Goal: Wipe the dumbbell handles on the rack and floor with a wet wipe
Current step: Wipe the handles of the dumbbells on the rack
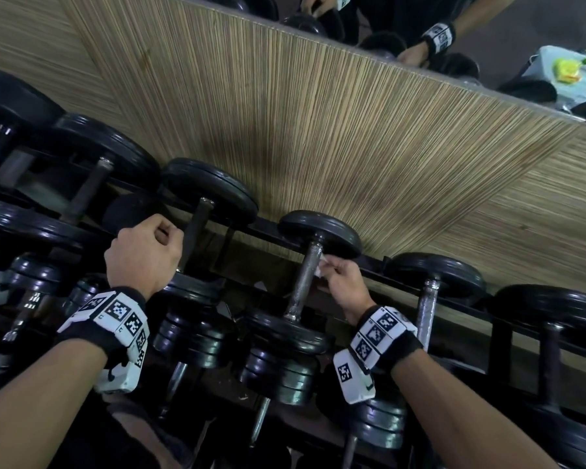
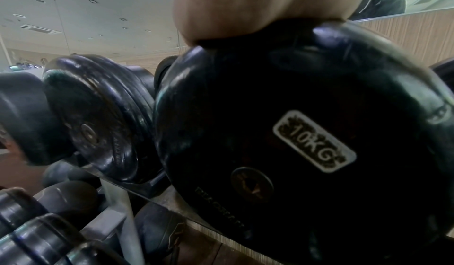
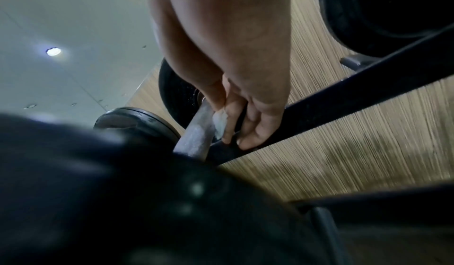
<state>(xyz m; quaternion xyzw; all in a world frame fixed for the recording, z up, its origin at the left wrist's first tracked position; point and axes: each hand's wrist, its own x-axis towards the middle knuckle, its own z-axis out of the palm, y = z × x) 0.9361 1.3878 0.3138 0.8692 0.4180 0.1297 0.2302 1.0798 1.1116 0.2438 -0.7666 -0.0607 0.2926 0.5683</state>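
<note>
Black dumbbells with steel handles lie in a row on the rack (image 1: 403,282). My right hand (image 1: 330,267) pinches a small white wet wipe (image 1: 319,265) against the upper right side of one steel handle (image 1: 303,282), just below its far plate (image 1: 320,231). The right wrist view shows the wipe (image 3: 219,122) pressed on that handle (image 3: 196,135) by my right hand (image 3: 228,117). My left hand (image 1: 149,248) is curled over the top rim of a black 10 kg plate (image 2: 294,133), one dumbbell to the left, beside its dark handle (image 1: 197,228). The plate hides its fingers.
A wood-grain wall panel (image 1: 352,130) stands right behind the rack, with a mirror (image 1: 487,35) above it. A lower tier holds more dumbbells (image 1: 285,370). Bigger dumbbells (image 1: 92,154) crowd the left, and further ones (image 1: 430,299) sit to the right.
</note>
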